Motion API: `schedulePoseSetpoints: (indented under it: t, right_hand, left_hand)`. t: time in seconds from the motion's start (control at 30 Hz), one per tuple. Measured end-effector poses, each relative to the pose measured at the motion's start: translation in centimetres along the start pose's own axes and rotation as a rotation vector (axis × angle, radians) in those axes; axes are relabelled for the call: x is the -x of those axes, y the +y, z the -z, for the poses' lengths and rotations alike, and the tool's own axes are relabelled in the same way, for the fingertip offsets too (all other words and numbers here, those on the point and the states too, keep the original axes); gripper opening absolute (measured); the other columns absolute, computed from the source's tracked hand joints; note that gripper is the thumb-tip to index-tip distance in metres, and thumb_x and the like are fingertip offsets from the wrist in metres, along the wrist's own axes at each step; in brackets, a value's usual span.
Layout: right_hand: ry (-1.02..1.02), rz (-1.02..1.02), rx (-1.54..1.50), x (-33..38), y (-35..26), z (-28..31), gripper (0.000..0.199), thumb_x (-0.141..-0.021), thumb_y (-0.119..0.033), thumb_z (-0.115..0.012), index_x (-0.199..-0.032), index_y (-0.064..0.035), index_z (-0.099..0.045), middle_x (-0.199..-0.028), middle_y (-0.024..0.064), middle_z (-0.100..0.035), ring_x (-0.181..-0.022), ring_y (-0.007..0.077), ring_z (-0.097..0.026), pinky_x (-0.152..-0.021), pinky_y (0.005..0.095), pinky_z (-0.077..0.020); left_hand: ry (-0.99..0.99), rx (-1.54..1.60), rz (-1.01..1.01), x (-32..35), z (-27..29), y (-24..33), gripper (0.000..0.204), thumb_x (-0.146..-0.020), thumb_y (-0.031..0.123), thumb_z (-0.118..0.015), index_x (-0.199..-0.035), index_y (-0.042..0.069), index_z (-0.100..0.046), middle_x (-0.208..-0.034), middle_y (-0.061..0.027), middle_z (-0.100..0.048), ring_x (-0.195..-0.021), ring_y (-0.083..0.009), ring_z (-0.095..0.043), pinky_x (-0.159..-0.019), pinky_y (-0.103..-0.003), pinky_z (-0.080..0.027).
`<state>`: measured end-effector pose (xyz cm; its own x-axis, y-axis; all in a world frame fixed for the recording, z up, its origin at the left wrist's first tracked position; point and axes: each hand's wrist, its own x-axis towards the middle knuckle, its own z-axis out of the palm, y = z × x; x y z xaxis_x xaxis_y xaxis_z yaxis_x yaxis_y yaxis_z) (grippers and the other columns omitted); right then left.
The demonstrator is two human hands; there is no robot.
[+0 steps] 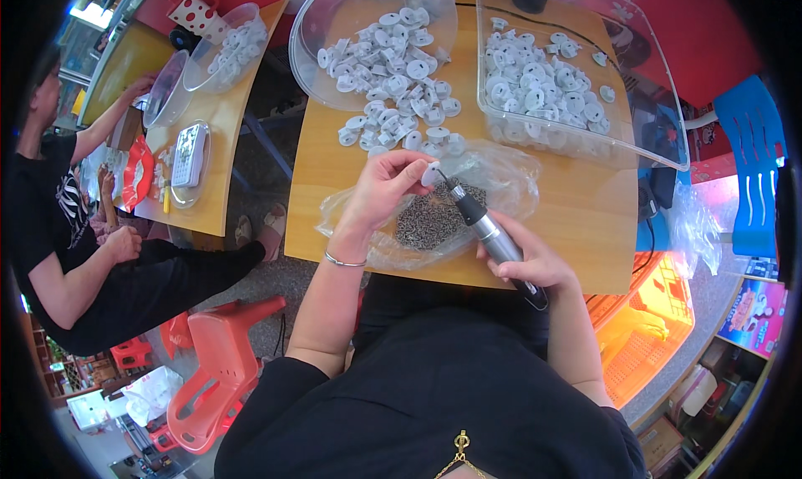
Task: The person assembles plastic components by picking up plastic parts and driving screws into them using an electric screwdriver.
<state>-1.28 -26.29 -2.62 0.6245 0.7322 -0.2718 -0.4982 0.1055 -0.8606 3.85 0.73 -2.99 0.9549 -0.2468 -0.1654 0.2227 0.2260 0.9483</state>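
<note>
Between the thumb and fingers of my left hand (pixel 390 185) is a small white round plastic part (pixel 431 174). My right hand (pixel 531 258) is wrapped round an electric screwdriver (pixel 494 235) with a silver body and black nose. Its bit reaches up and left to the white part; whether they touch I cannot tell. Under both hands a clear plastic bag (pixel 520 181) lies spread on the wooden table, with a heap of small metal screws (pixel 430 218) on it. Just beyond, a pile of similar white plastic parts (pixel 390 126) covers the tabletop.
A clear round tub (pixel 302 60) lies tipped at the far left, white parts spilling from it. At the far right stands a clear rectangular bin (pixel 664 136) of white parts. An orange basket (pixel 639 345) is at right. Another person (pixel 71 253) sits left at a second table (pixel 219 178).
</note>
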Motion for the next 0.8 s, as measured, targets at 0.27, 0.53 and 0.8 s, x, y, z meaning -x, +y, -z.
schedulePoseSetpoints:
  t: [0.27, 0.53, 0.8]
  right_hand:
    - [0.02, -0.019, 0.03, 0.0, -0.3, -0.3, 0.086, -0.07, -0.008, -0.067, -0.145, -0.0079, -0.025, -0.103, 0.0056, -0.054, -0.085, 0.0121, -0.052, -0.069, 0.0251, -0.0479]
    - [-0.001, 0.01, 0.003, 0.0, 0.0, -0.1, 0.086, -0.071, -0.01, -0.067, -0.145, -0.0084, -0.024, -0.103, 0.0053, -0.053, -0.083, 0.0116, -0.052, -0.066, 0.025, -0.0482]
    - [0.006, -0.007, -0.025, 0.0, 0.2, 0.0, 0.087, -0.069, -0.007, -0.066, -0.145, -0.0082, -0.023, -0.104, 0.0063, -0.053, -0.081, 0.0115, -0.052, -0.065, 0.0247, -0.0478]
  left_hand:
    - [0.0, 0.073, 0.049, 0.2, -0.1, 0.2, 0.024, -0.092, 0.018, -0.059, -0.105, -0.001, -0.064, -0.089, -0.0074, -0.066, -0.075, -0.0122, -0.063, -0.066, -0.023, -0.053]
    - [0.032, -0.06, -0.018, 0.3, -0.5, 0.4, 0.021, -0.091, 0.014, -0.06, -0.104, -0.002, -0.064, -0.088, -0.0069, -0.066, -0.075, -0.0115, -0.062, -0.065, -0.023, -0.053]
    - [0.03, -0.125, -0.033, 0.3, -0.6, 0.8, 0.018, -0.09, 0.013, -0.06, -0.101, -0.001, -0.065, -0.085, -0.0043, -0.063, -0.071, -0.0094, -0.06, -0.064, -0.022, -0.052]
